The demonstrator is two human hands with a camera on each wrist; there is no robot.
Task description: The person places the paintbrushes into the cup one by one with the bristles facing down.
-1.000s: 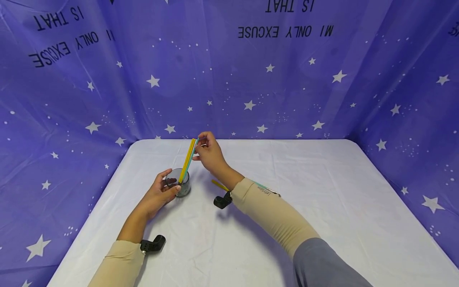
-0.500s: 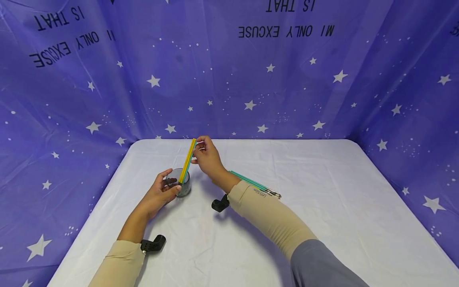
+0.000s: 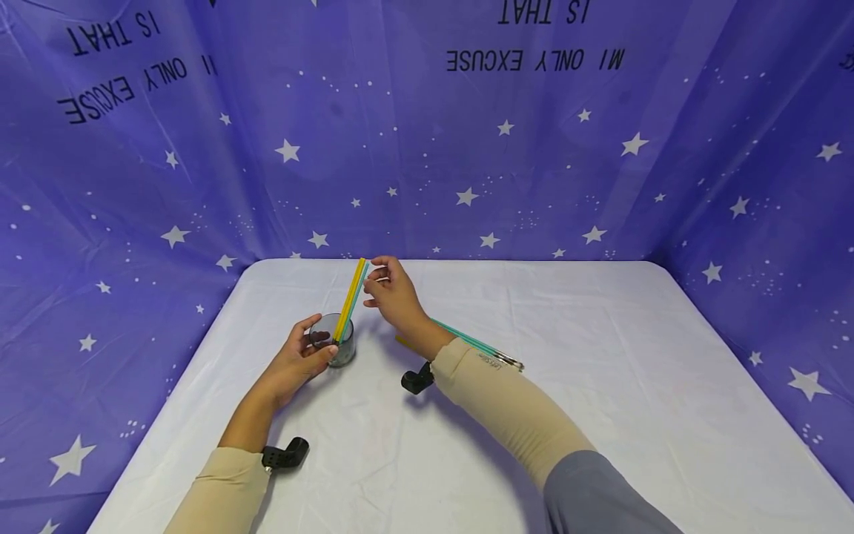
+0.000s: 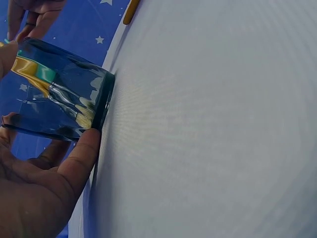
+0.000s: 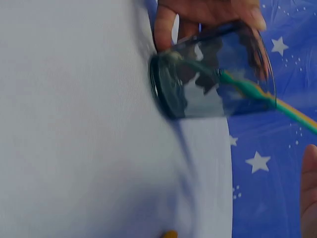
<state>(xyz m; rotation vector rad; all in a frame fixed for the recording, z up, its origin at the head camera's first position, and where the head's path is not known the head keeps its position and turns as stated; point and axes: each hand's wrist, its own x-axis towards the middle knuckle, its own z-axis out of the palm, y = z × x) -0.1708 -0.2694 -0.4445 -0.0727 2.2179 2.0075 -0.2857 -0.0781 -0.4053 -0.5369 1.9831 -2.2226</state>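
My left hand holds a clear drinking glass upright on the table, fingers and thumb round its sides. Leaning in the glass are paintbrushes with yellow handles and a teal-handled paintbrush, handles up. Through the glass in the left wrist view, their pale bristles show near the base. My right hand hovers just right of the handle tops, its fingers loosely bent and free of the brushes. In the right wrist view only part of the right hand shows, apart from the teal handle.
Several more teal-handled paintbrushes lie on the white table behind the right forearm, which partly hides them. A yellow handle end pokes out at its left. A purple starred curtain stands round the table's back and sides.
My right hand lowered the teal-handled paintbrush beside the yellow ones, let go of it and drew slightly right. The left hand and glass have stayed put.
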